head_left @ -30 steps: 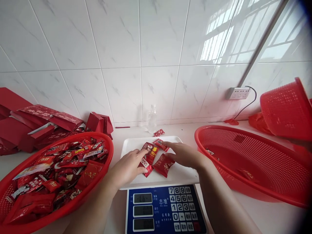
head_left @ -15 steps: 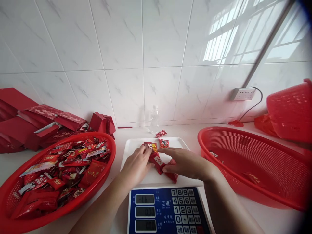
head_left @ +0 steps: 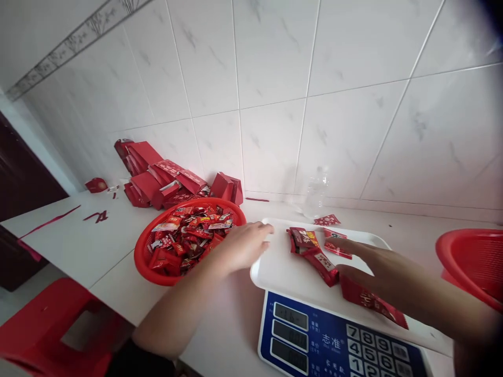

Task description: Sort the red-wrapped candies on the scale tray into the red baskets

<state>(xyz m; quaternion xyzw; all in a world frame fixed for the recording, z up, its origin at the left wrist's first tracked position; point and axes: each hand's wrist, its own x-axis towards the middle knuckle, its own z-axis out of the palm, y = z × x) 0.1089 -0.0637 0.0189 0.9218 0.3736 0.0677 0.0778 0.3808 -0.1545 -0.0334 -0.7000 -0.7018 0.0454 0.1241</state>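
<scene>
A white weighing tray [head_left: 283, 272] sits on a blue-faced digital scale [head_left: 334, 340]. Several red snack packets [head_left: 314, 251] lie on the tray. My left hand [head_left: 243, 243] hovers at the tray's left edge with its fingers stretched toward it, holding nothing, beside a red basket [head_left: 149, 262] heaped with red packets. My right hand [head_left: 369, 267] lies flat with fingers spread over the packets on the tray's right part, one packet [head_left: 369, 301] showing beneath the palm.
Red gift boxes [head_left: 165, 178] are stacked against the tiled wall behind the basket. A clear plastic bottle [head_left: 314, 193] stands by the wall. Another red basket [head_left: 471, 262] is at the right edge. A red stool [head_left: 51, 324] stands below the counter at left.
The view has swung left, bringing the counter's left end and stool in. My left hand has left the packets and moved to the tray's left edge; my right hand stays on them.
</scene>
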